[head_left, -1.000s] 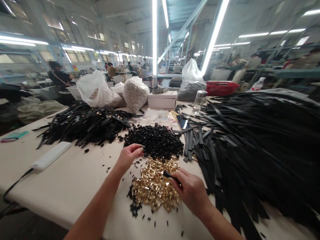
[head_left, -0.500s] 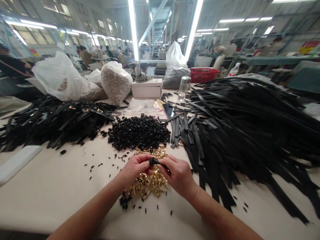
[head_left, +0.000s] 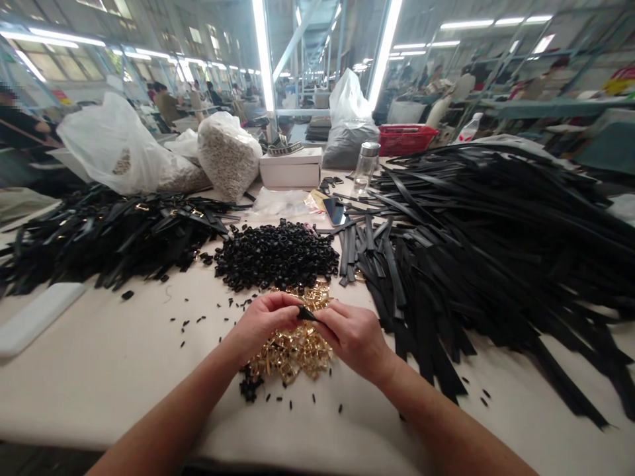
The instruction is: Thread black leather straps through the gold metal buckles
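My left hand (head_left: 265,322) and my right hand (head_left: 350,336) meet above a heap of gold metal buckles (head_left: 292,350). Between their pinched fingertips sits the end of a black strap (head_left: 305,314). The right hand's fingers close round the strap; the left hand pinches at its tip, and I cannot make out whether a small black loop is there too. Just beyond the hands lies a mound of small black loops (head_left: 278,254).
A big pile of long black straps (head_left: 496,231) fills the right side. Black straps with gold buckles (head_left: 99,235) lie at the left. Plastic bags (head_left: 228,152), a white box (head_left: 290,168), a glass jar (head_left: 366,168) and a red basket (head_left: 407,139) stand behind. A white bar (head_left: 34,317) rests near the left edge.
My left hand came back from the black loops to meet the right hand. Both hands now pinch the strap end together over the gold buckles.
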Action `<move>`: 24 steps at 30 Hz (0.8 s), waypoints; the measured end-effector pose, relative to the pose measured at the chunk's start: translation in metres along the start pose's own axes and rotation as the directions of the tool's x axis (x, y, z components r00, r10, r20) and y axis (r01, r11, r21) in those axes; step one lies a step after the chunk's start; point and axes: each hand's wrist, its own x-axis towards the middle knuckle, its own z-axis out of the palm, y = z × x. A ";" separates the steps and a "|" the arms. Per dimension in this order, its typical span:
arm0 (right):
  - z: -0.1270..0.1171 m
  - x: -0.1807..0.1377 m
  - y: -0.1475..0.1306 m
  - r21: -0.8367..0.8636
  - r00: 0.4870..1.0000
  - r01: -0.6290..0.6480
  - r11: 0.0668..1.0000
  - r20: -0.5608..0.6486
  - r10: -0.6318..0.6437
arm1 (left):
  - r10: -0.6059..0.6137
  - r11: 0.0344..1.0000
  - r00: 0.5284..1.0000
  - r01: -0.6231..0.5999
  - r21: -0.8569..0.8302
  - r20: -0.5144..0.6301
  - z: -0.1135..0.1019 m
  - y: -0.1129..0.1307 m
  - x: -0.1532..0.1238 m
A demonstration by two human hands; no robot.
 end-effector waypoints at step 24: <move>0.007 -0.001 -0.001 0.227 0.995 -0.103 0.968 0.033 0.098 | 0.167 0.982 0.986 -0.167 0.084 0.012 0.011 0.005 -0.003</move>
